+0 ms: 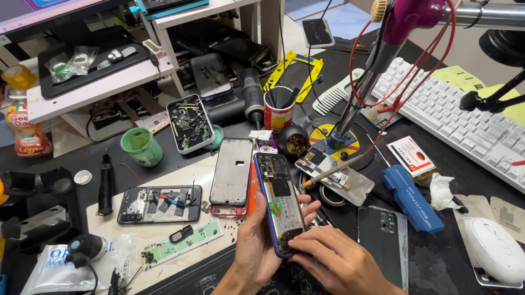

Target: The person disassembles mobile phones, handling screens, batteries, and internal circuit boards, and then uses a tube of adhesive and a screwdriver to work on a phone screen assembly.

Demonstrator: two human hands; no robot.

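My left hand (256, 240) grips an opened smartphone (278, 196) with a blue frame, its back off and the boards showing, tilted upright over the bench. My right hand (334, 258) rests at the phone's lower end, fingertips pressing on the bottom edge. Just left of the phone lies a bare grey phone frame (232, 172) on top of a red-edged one. Another stripped phone (159, 204) with exposed parts lies further left on the white mat (160, 242).
A soldering iron (330, 172) lies over a metal phone plate (342, 182) right of the phone. A blue tool (413, 198), a black phone back (383, 236), a white mouse (495, 250), a white keyboard (458, 116), a green cup (141, 145), a parts tray (190, 123) and a stand arm (388, 33) crowd the bench.
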